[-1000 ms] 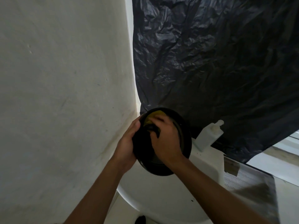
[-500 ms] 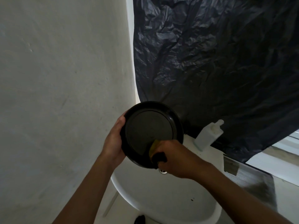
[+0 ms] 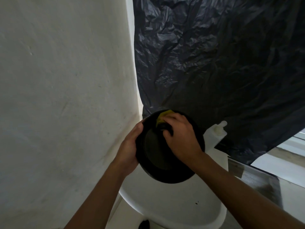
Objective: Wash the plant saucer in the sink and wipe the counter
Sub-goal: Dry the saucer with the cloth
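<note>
Holding the black plant saucer (image 3: 158,162) by its left rim, the left hand (image 3: 130,146) has its thumb hooked over the front edge. Its other fingers are hidden behind the dish. The plant saucer is in the air above the white sink (image 3: 165,204), tilted up on edge so that its inner face looks toward the camera. It touches nothing but the two hands.

The right hand (image 3: 181,139) lies across the upper part of that inner face. Its fingers (image 3: 173,118) are curled round a yellow sponge (image 3: 162,116) with a dark side, gripping it and pressing it against the dish near the top rim. The right forearm crosses in front of the saucer's lower right edge.

A white pump bottle (image 3: 214,134) stands on the back ledge of the sink, just to the right of the saucer and partly behind it. A crumpled black plastic sheet (image 3: 214,63) hangs behind the basin and covers most of the upper right. A pale plaster wall (image 3: 66,96) fills the left side. To the right of the sink runs the worktop (image 3: 295,200), with a grey patch of its surface (image 3: 255,179) next to the basin. A few dark specks lie inside the sink bowl.
</note>
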